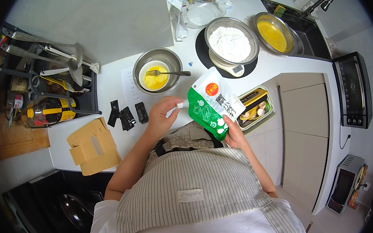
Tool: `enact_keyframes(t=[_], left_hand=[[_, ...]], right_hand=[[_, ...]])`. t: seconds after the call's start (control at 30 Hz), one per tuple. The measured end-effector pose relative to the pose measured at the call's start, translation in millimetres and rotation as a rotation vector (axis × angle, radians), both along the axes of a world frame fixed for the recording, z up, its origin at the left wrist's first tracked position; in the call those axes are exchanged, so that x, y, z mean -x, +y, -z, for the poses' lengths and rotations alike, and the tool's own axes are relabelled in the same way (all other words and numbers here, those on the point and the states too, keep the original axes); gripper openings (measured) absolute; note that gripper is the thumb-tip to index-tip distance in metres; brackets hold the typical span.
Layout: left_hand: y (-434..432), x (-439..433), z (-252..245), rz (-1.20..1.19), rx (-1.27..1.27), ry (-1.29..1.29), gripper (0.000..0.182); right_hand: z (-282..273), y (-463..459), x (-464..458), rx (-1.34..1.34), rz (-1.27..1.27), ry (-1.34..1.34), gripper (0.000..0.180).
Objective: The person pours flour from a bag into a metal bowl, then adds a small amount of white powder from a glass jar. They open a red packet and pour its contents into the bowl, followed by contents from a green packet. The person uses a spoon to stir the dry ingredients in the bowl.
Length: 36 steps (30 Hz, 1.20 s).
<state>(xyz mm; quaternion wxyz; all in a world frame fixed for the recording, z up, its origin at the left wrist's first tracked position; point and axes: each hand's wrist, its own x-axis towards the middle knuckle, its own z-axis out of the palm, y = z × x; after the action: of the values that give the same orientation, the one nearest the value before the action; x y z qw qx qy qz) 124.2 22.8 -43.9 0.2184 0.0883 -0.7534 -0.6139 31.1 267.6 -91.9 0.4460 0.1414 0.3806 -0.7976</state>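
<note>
In my right hand (pixel 234 134) is a green and white spouted pouch (pixel 203 109), gripped by its lower corner and tilted so the spout points left. The pouch is printed with fruit and vegetable drawings and bears writing. My left hand (pixel 161 116) has thumb and fingers at its white spout cap (pixel 183 105). Beyond my left hand, a white bowl (pixel 141 79) of yellow, partly melted mixture sits inside a steel bowl (pixel 177 59). A fork (pixel 173 72) rests in it. Farther right, a steel bowl (pixel 210 24) of white flour (pixel 230 43) stands on a kitchen scale (pixel 232 69).
Black sachets (pixel 127 118) and an opened cardboard box (pixel 97 148) lie at left, near a utensil rack (pixel 89 91). A bowl of yellow liquid (pixel 271 35) stands by the sink (pixel 313 37). A bin with food scraps (pixel 256 119) hangs at the counter's front edge.
</note>
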Motion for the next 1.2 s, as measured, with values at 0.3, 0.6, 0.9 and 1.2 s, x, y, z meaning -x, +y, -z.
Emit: enact_keyframes(t=[0.3, 0.6, 0.9, 1.2], left_hand=[[-13, -4, 9, 0.029, -0.087, -0.319, 0.046], [-2, -4, -9, -0.036, -0.262, -0.331, 0.027], [13, -26, -55, -0.043, 0.425, -0.284, 0.024], [20, -55, -54, -0.257, 0.484, -0.343, 0.025]], right_hand=[[16, -11, 6, -0.027, -0.026, 0.022, 0.049], [18, -26, 20, -0.014, -0.215, 0.003, 0.046], [-37, -10, 135, -0.494, -1.089, 0.87, 0.025], [-63, -99, 292, -1.063, -0.45, 1.489, 0.016]])
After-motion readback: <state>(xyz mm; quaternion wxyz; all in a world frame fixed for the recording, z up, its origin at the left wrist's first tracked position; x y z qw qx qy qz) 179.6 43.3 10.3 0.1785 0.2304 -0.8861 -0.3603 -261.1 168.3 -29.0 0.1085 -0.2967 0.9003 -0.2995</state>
